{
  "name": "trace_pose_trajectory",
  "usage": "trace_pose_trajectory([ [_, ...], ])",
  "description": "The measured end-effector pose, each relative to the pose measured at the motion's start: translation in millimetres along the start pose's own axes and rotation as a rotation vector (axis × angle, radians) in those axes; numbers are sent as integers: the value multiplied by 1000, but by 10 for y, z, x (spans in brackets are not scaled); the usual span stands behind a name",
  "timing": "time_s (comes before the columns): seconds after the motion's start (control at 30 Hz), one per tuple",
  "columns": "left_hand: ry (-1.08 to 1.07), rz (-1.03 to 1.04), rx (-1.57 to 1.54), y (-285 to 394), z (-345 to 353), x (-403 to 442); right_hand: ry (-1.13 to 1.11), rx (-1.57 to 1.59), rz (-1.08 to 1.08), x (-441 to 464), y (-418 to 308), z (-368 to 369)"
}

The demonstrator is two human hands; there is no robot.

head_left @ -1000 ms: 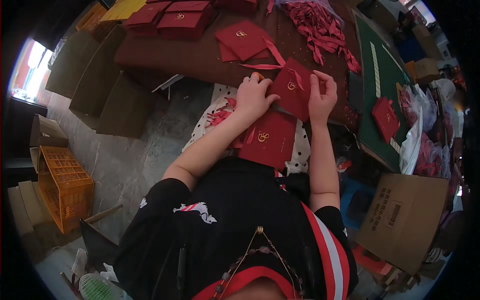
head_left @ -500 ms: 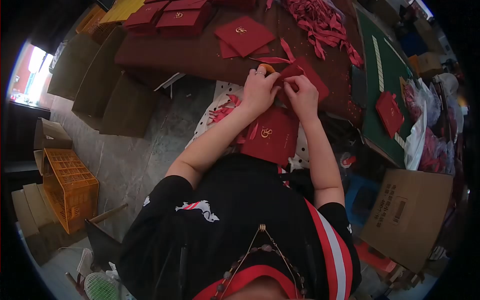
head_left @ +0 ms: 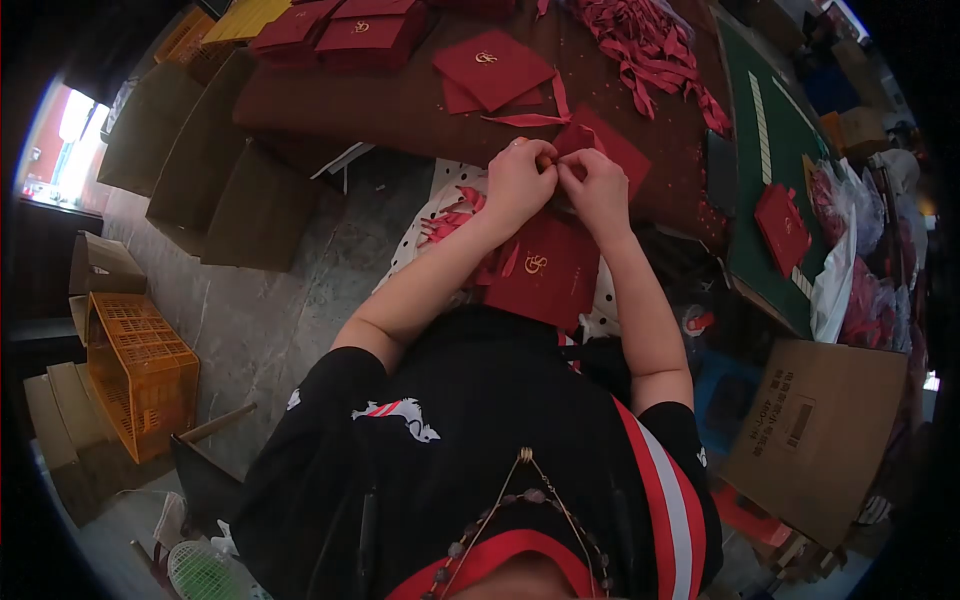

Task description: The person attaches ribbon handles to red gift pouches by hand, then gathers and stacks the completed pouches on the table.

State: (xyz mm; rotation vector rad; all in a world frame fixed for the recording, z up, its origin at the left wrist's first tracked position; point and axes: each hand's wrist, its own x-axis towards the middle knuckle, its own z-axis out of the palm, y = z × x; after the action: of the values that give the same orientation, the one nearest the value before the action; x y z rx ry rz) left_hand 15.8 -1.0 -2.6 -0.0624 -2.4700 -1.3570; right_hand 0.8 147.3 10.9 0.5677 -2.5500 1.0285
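Since the earlier frame, the right hand (head_left: 600, 192) has come in from the far edge of the red packet (head_left: 624, 158) to meet the left hand (head_left: 517, 190), and the packet's gold emblem, facing up then, is out of sight now. Fingertips of both hands gather at the packet's near left side. On the right, the grip is a close pinch of thumb and fingers, though what lies between them is hidden; the left grip is curled beside a small orange item (head_left: 545, 161), and whether it pinches anything cannot be told. Meeting so closely suggests fine work on something thin.

The packet lies cornerwise at the near edge of the brown-covered bench (head_left: 390, 105), which probably takes its weight and spares the fingers. A ribbon (head_left: 562, 98) loops just beyond it, beside two overlapping flat packets (head_left: 492, 68). Another emblem-marked packet (head_left: 556, 265) rests on the person's lap over a dotted cloth (head_left: 606, 290), with loose ribbons (head_left: 452, 218) beside it, perhaps to keep both within a short reach. A larger ribbon heap (head_left: 640, 45) sits on the bench toward the right, seemingly as a supply, while stacked packets (head_left: 368, 32) stand off to the left, out of the hands' way.
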Motion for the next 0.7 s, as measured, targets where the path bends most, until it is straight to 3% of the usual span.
trace_pose_trajectory([
  [0.17,6,12,-6,-3,6,-60,-62,175,134,34,45,23],
  [0.33,-114,-34,-88,-85,-142,30,25,2,-125,45,44,20],
  [0.53,-238,49,9,-216,-264,111,-74,155,44,-6,-37,-37],
  [0.7,-179,103,87,-185,-194,118,39,4,-64,24,31,43],
])
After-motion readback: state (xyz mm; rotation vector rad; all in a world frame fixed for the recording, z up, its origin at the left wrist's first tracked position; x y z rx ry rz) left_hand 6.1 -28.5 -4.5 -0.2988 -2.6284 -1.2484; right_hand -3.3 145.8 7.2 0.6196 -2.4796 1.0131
